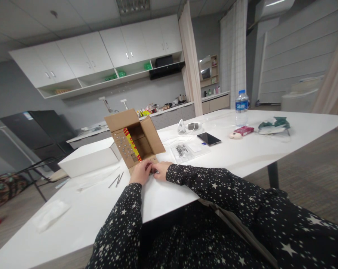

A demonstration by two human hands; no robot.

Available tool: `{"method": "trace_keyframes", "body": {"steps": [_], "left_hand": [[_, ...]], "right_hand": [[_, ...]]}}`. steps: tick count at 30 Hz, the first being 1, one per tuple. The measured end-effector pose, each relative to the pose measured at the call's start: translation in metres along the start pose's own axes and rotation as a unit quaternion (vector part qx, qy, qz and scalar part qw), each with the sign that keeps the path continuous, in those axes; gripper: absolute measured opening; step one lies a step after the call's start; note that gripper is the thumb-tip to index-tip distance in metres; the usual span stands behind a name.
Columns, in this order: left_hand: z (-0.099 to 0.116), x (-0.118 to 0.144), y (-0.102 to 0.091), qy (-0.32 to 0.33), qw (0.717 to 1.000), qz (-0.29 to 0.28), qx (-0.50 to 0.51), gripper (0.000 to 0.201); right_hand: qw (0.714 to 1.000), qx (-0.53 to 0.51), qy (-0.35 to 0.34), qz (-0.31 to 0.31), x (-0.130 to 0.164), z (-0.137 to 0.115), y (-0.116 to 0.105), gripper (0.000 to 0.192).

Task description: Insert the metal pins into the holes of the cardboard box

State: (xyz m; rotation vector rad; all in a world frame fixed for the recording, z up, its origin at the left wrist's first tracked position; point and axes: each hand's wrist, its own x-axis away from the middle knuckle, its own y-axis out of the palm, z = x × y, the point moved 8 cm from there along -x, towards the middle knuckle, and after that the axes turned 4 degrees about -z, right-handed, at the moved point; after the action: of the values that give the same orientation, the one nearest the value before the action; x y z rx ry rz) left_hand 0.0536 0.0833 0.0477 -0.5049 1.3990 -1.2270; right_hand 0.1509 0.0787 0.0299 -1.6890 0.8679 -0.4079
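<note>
An open cardboard box (121,123) stands on the white table with its flaps raised. Red-and-yellow tape (132,144) runs down one panel, among several small greyish spots. My left hand (141,172) is at the box's near lower edge, its fingers curled inward. Opposite it, my right hand (162,170) has its fingers bent toward the left ones, so the fingertips meet. Whatever small thing is between them is hidden by the fingers. Left of my hands lie two thin dark sticks (119,179).
A long white box (87,157) is at the left, with crumpled white plastic (51,215) nearer me. To the right are a clear packet (183,152), a phone (209,138), a pink box (243,130), a water bottle (241,108) and a green-and-white bundle (274,126).
</note>
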Motion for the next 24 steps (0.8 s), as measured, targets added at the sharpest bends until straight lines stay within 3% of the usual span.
{"method": "trace_keyframes", "body": {"steps": [14,24], "left_hand": [[0.006,0.001,0.003,0.030,0.998,-0.049,-0.038,0.021],[0.012,0.004,-0.001,0.014,0.995,-0.068,-0.066,0.019]], "right_hand": [[1.000,0.013,0.006,-0.005,-0.001,0.001,0.002,0.026],[1.000,0.001,-0.005,-0.003,0.003,-0.002,-0.002,0.025]]}}
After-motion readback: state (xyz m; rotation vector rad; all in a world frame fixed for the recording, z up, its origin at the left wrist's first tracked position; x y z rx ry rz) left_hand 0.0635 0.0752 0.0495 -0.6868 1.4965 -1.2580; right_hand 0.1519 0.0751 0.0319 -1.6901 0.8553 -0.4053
